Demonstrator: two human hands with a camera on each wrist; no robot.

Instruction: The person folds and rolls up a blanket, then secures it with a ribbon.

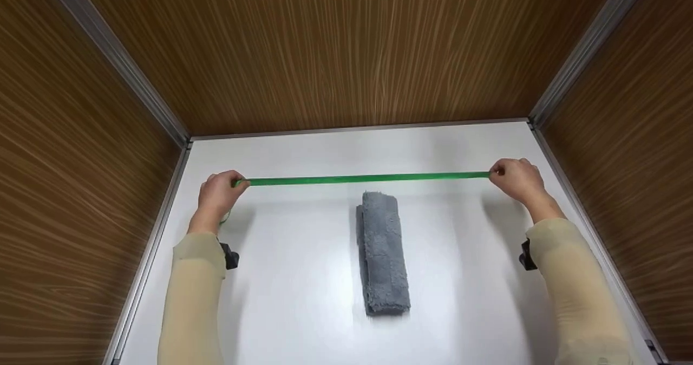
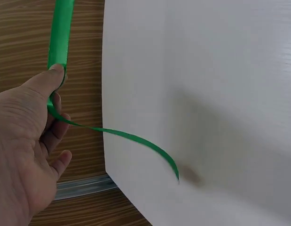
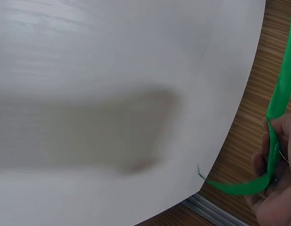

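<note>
White bench (image 1: 303,278) boxed in by brown wood-grain walls (image 1: 346,51) along left, far and right edges; bare surface open on both sides of the folded grey terry towel (image 1: 383,254) lying mid-bench. Thin green satin ribbon (image 1: 368,178) stretched taut above the bench, parallel to the far edge, just beyond the towel's far end. Left hand (image 1: 219,194) near the left edge, fingers (image 2: 53,80) pinching the ribbon, loose tail curling down. Right hand (image 1: 518,180) near the right edge, fingers (image 3: 277,150) pinching the other end.
</note>
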